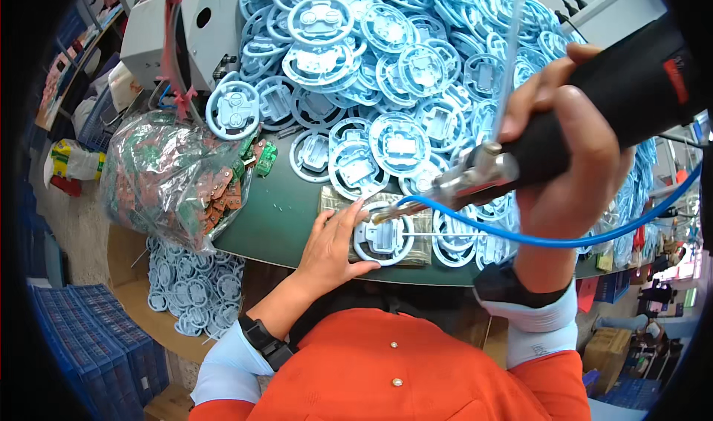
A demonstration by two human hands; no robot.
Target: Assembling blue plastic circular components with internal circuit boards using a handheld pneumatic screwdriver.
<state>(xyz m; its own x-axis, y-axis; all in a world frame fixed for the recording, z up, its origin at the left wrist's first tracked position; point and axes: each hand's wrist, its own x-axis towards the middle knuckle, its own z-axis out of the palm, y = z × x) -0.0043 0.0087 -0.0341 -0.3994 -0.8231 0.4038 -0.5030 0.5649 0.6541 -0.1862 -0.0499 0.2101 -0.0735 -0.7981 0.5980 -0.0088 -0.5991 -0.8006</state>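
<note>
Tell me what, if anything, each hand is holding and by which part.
The right hand grips the black tool around the front of its thick body; the left hand holds a round pale-blue part by its left rim.

The light is bright, glaring white on the blue plastic wheels (321, 21) and glinting off the clear bag (152, 172), while fisheye distortion bends the dark-rimmed edges
</note>
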